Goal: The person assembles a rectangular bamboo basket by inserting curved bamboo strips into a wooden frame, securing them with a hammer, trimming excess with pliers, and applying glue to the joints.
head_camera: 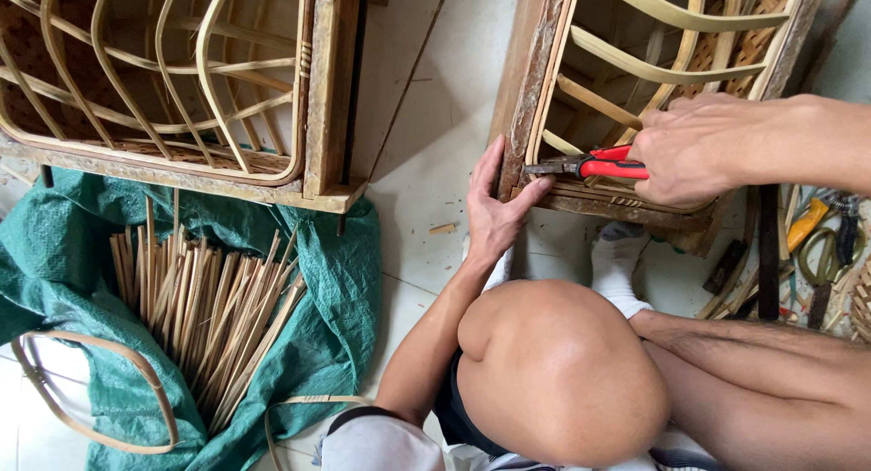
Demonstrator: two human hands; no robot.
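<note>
Pale glossy floor tiles [426,117] run between two workpieces, flecked with small wood chips; on them, at the right, stands a rough wooden frame [524,81], its timber worn and splintery, with smooth curved bamboo strips [653,69] bent inside it over a woven mat backing. The left hand [497,208] lies flat against the frame's lower corner, fingers spread and open, thumb resting along the bottom rail. The right hand [694,149] is clenched around red-handled pliers [590,166], whose dark metal nose points left and meets the bamboo just inside that same corner; what exactly the nose bites on is too small to make out. A second frame [322,99] of the same make sits at the upper left, its top cut off by the edge. Below it a green woven plastic sack [340,289] holds a loose bundle of straight split bamboo sticks [204,317]; thin bent bamboo loops [91,389] lie on it. A bare knee and a white sock [617,267] fill the foreground; at the far right a cluttered heap of tools [821,240], partly cut off, is hard to sort out.
</note>
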